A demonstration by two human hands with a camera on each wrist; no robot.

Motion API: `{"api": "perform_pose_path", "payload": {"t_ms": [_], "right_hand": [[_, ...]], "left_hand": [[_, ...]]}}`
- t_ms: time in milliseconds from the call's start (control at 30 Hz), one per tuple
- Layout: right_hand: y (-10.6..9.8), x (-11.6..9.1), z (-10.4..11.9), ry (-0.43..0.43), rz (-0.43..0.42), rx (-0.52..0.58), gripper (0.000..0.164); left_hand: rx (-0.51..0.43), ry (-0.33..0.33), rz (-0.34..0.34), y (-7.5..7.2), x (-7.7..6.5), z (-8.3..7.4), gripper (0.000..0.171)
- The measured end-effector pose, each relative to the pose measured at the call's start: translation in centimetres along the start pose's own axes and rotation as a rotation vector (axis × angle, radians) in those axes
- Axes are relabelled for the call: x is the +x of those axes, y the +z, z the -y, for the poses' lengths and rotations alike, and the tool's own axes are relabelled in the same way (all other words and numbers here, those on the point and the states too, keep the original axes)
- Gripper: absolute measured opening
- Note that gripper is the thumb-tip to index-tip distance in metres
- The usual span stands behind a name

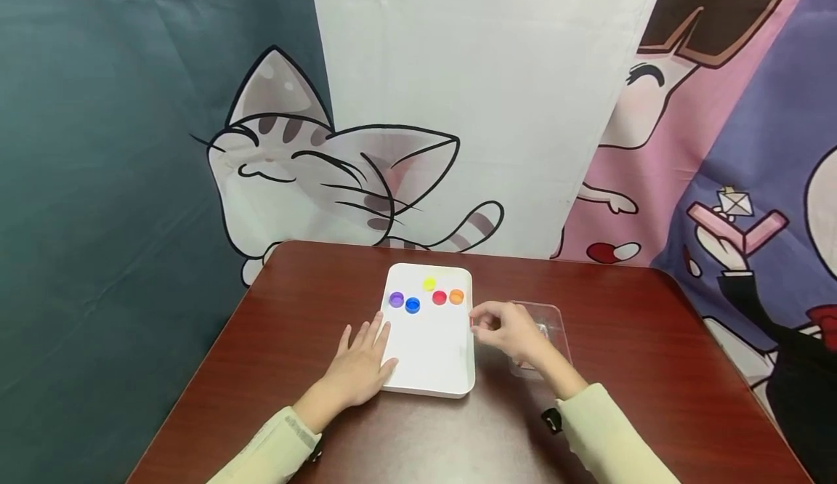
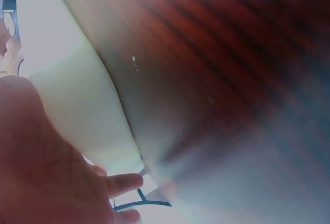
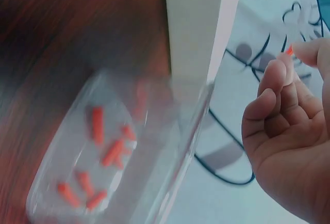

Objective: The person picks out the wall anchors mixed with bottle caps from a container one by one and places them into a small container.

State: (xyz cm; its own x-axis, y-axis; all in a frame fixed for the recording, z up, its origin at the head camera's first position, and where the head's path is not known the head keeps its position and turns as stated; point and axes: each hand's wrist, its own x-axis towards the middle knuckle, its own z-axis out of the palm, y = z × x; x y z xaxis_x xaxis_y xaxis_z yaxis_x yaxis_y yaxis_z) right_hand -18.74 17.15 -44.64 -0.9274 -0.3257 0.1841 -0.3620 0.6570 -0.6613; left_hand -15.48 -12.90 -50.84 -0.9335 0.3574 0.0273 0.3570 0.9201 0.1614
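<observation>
In the head view my left hand (image 1: 356, 373) rests with spread, straight fingers along the left edge of a white tray (image 1: 428, 368). My right hand (image 1: 511, 330) is raised at the tray's right edge, fingers bent. Between its thumb and forefinger it pinches a small orange-red piece (image 3: 289, 50), mostly covered by the fingertips. Near the far end of the tray sit small round coloured cups: purple (image 1: 396, 299), blue (image 1: 412, 305), yellow (image 1: 429, 283), red (image 1: 439, 297) and orange (image 1: 456, 296).
A clear plastic box (image 1: 556, 317) stands right of the tray, partly behind my right hand and forearm. Several short orange-red sticks (image 3: 98, 125) lie in it. All stand on a brown wooden table (image 1: 314, 280), with a printed cartoon curtain (image 1: 523, 70) behind its far edge.
</observation>
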Motion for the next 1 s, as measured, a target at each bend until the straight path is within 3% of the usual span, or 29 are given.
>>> {"api": "perform_pose_path", "payload": {"t_ms": [400, 600, 1000], "right_hand": [[-4.4, -2.0, -5.1, 0.031, -0.017, 0.030, 0.018], [-5.1, -2.5, -7.4, 0.001, 0.001, 0.006, 0.020], [-6.7, -2.6, -9.4, 0.013, -0.029, -0.036, 0.023]], "left_hand": [[-0.012, -0.006, -0.012, 0.7, 0.3, 0.4, 0.068], [-0.015, -0.011, -0.014, 0.7, 0.5, 0.6, 0.068], [-0.030, -0.002, -0.024, 0.5, 0.9, 1.0, 0.068]]}}
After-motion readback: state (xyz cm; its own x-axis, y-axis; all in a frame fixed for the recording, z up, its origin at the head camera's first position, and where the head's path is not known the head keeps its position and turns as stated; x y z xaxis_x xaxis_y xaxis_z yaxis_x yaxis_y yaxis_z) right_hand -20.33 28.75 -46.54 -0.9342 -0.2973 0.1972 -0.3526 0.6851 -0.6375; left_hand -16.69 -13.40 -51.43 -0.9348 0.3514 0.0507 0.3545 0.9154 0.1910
